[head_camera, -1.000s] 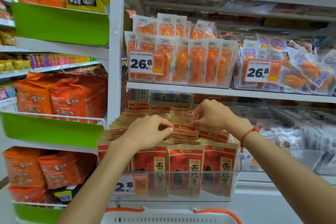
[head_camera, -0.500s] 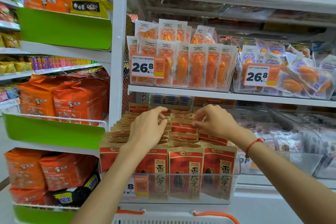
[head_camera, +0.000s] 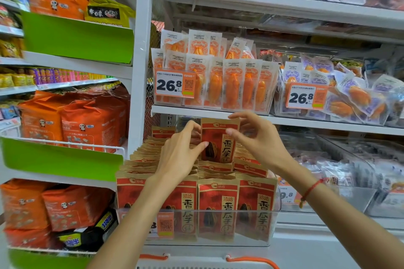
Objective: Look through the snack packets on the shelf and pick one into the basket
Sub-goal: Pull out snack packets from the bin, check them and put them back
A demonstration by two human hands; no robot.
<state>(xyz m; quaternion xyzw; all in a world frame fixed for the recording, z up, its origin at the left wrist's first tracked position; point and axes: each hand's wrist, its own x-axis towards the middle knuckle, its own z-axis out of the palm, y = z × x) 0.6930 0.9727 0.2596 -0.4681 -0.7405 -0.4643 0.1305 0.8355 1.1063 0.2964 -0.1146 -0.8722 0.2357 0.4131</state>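
Note:
A red and tan sunflower-seed packet (head_camera: pixel 218 140) stands raised above the rows of like packets (head_camera: pixel 216 196) in a clear bin (head_camera: pixel 209 227) on the lower shelf. My left hand (head_camera: pixel 179 155) pinches its left edge with thumb and fingers. My right hand (head_camera: pixel 258 140) pinches its upper right corner, the other fingers spread. The packet's lower edge is hidden among the rows. The white basket (head_camera: pixel 203 265) with orange handles (head_camera: pixel 251 260) shows at the bottom edge, just below the bin.
The shelf above carries orange snack packs (head_camera: pixel 229 85) with a 26.8 price tag (head_camera: pixel 175 85), close over the raised packet. A white upright post (head_camera: pixel 140 72) stands left of the bin. Orange bags (head_camera: pixel 72 120) fill racks at left. Clear bins (head_camera: pixel 341 170) sit at right.
Both hands were flicking through the packet tops in the bin. Now they have lifted one packet up out of the rows, and the view has moved closer.

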